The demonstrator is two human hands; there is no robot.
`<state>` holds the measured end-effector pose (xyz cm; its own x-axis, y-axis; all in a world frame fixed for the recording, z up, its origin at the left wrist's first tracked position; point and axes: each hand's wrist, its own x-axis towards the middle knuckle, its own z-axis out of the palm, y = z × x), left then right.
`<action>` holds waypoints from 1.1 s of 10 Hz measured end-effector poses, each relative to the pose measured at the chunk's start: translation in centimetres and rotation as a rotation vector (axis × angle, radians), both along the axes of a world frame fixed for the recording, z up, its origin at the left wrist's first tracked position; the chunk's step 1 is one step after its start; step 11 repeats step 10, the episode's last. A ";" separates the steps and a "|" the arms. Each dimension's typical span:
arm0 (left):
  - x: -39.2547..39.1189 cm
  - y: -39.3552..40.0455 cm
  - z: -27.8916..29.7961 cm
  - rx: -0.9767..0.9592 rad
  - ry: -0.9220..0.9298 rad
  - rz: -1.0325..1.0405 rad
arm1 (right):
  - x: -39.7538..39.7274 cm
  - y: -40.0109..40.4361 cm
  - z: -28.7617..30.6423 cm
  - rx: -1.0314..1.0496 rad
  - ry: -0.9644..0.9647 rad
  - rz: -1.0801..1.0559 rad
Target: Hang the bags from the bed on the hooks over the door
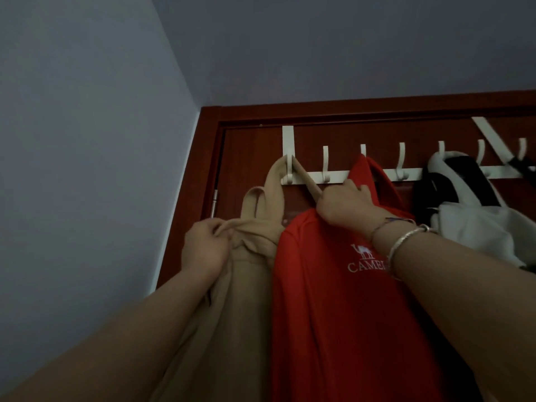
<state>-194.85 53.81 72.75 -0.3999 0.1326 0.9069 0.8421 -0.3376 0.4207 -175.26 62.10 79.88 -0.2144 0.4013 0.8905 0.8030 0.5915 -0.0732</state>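
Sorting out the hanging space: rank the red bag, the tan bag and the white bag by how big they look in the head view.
1. Red bag, clearly the largest.
2. Tan bag.
3. White bag, though the frame edge cuts it off, so its place is unsure.

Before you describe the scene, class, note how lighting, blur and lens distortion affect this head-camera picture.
Head view: dim, flat light with a bluish cast on the wall; no glare. Wide-angle bending tilts the hook rack and door frame, and stretches the forearms at the bottom edge. The far-right hooks smear with blur; the right hand on the tan bag's strap stays fairly sharp.
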 end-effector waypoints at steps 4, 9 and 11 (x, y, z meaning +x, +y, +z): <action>0.8 -0.4 -0.5 -0.224 0.052 0.044 | -1.6 0.1 -3.8 0.128 0.068 0.161; 18.1 -6.2 -7.4 -0.292 0.100 0.175 | 15.8 -5.0 -12.3 0.149 -0.066 0.374; 24.0 -6.3 -10.8 -0.251 0.052 0.087 | 22.7 -5.8 -15.5 0.078 -0.083 0.393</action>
